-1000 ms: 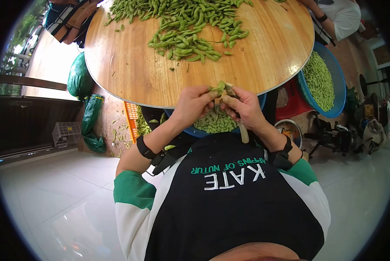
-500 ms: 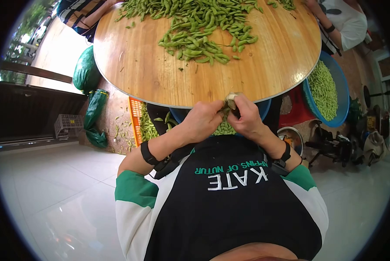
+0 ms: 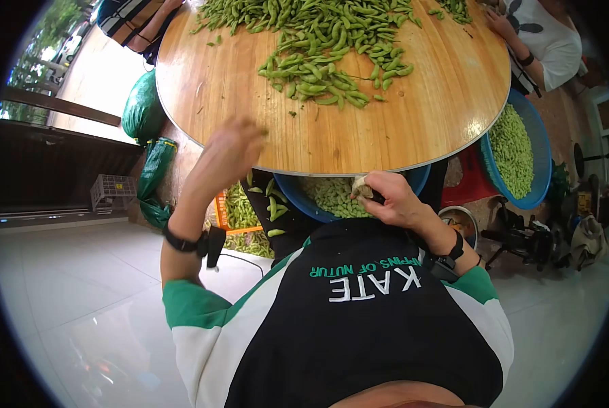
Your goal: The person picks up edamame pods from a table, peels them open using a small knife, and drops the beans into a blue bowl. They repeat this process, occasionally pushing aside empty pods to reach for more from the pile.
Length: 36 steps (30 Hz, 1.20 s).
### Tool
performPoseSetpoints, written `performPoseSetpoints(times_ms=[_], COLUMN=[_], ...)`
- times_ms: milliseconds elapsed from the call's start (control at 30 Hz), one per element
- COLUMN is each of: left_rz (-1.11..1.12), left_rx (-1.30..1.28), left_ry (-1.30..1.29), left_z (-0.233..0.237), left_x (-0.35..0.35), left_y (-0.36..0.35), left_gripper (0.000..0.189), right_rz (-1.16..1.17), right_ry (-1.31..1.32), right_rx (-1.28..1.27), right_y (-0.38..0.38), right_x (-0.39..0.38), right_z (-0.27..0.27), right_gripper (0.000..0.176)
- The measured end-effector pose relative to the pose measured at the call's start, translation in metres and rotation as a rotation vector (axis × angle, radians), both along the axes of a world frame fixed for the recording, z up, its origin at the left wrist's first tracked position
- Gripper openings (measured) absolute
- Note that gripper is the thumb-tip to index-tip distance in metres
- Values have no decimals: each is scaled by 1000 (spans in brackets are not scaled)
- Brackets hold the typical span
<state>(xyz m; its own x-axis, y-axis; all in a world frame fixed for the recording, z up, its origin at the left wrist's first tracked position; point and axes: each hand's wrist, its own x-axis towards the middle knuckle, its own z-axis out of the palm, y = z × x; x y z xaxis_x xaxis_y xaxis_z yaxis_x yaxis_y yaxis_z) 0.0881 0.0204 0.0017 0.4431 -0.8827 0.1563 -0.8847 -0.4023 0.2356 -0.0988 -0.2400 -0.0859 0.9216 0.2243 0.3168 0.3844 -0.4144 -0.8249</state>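
Observation:
My left hand [image 3: 231, 153], smeared by motion, is over the near left edge of the round wooden table [image 3: 413, 129]. Whether its fingers hold anything does not show. My right hand [image 3: 394, 198] is closed at the table's near edge, thumb and fingers pinched together beside a pale wrapping [image 3: 361, 186] at the fingertips. What it pinches, if anything, is hidden. Below it a blue basin [image 3: 298, 202] holds shelled green beans [image 3: 332, 194]. Green soybean pods [image 3: 318, 75] lie heaped across the far half of the table.
An orange basket [image 3: 221, 211] with pods stands left of my lap, where loose pods [image 3: 275, 209] lie. At right is another blue basin [image 3: 542, 153] of beans. Green sacks [image 3: 143, 109] lean at left. Two other people sit at the table's far sides.
My left hand has left my right hand and swung left and outward over the table edge. The right hand stays closed near the basin. The view has shifted slightly.

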Motion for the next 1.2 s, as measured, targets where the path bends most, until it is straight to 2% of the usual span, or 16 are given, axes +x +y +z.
performPoseSetpoints(times_ms=[67, 133, 233, 367, 433, 467, 533, 567, 633, 667, 700, 767, 833, 900, 1033, 1200], left_rz=[266, 302, 324, 343, 488, 486, 482, 485, 501, 478, 478, 483, 477, 411, 260, 261], left_rx=[-209, -357, -244, -311, -475, -472, -599, -600, -828, -890, -888, -1106, -1159, -888, -711, -734], left_ry=[43, -120, -354, -220, 81, 82, 482, 479, 1467, 1675, 1680, 1948, 1990, 1752, 1702, 1691], left_z=[-20, -43, -61, -74, -76, -76, -68, -61, -43, -44, -46, -50, -53, -52, -50, -54], left_x=[26, 54, 83, 87, 74, 68, 52, 43, 24, 16, 12, 8, 2, -22, -46, -54], left_y=[-28, -56, -76, -67, -57, -55, -52, -51, -55, -57, -60, -62, -63, -68, -76, -82], left_gripper=[12, 12, 12, 13, 16, 16, 13, 13, 16, 14, 14, 15, 13, 11, 10, 8], right_rz=[-56, -86, -107, -110, -78, -42, -24, -2, 8, 9, 4, 12, 16, 8, 57, 140], right_ry=[134, 214, 343, 606, 610, 612, 608, 602, 621, 641, 643, 639, 658, 677, 694, 639], right_rx=[83, 157, 336, 672, 768, 858, 945, 1029, 1073, 1119, 1119, 1124, 1153, 1182, 1204, 1223], right_y=[2, 2, 2, -4, -4, -3, -1, 0, 3, 4, 5, 8, 10, 10, 9, 10], right_x=[0, -1, -4, -4, 1, 5, 12, 16, 25, 27, 28, 31, 32, 31, 28, 23], right_z=[1, 9, 15, 8, 10, 12, 16, 17, 19, 19, 19, 19, 17, 17, 21, 18], right_gripper=[14, 17, 26, 39, 39, 40, 39, 38, 39, 40, 40, 40, 39, 38, 36, 37])
